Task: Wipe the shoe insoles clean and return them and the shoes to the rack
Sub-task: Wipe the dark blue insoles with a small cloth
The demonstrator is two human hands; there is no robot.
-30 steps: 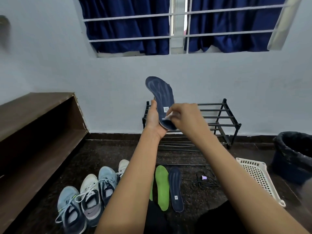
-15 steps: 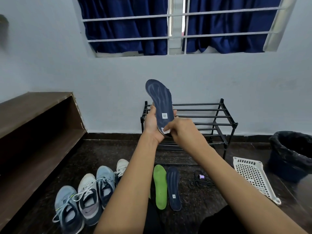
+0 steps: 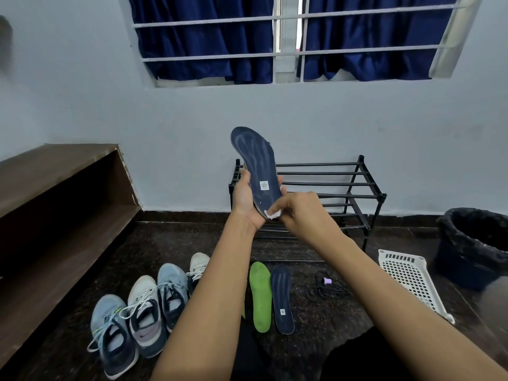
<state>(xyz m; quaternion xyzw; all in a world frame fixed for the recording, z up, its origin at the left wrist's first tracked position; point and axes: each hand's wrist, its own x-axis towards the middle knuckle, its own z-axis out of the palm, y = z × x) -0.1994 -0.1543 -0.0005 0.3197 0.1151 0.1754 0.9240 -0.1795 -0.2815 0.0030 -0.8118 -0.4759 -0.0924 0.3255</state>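
Note:
A dark blue insole (image 3: 255, 163) stands upright in front of me, toe up, with a small white label near its heel. My left hand (image 3: 244, 200) grips its lower half from the left. My right hand (image 3: 298, 211) pinches a small white wipe (image 3: 272, 215) against the insole's heel end. On the floor lie a green insole (image 3: 259, 295) and a second dark blue insole (image 3: 282, 298), side by side. Several sneakers (image 3: 143, 306) stand in a row at lower left. The black shoe rack (image 3: 354, 185) stands against the wall behind my hands, nothing on its bars.
A brown wooden shelf unit (image 3: 55, 193) runs along the left. A white perforated plastic tray (image 3: 412, 281) lies on the floor at right, beside a dark lined bin (image 3: 475, 243). A black cord with a small purple piece (image 3: 327, 284) lies near the insoles.
My right hand has slid the wipe down the insole, from around the label to the heel end. The left hand keeps its grip; the insole has dropped slightly in view.

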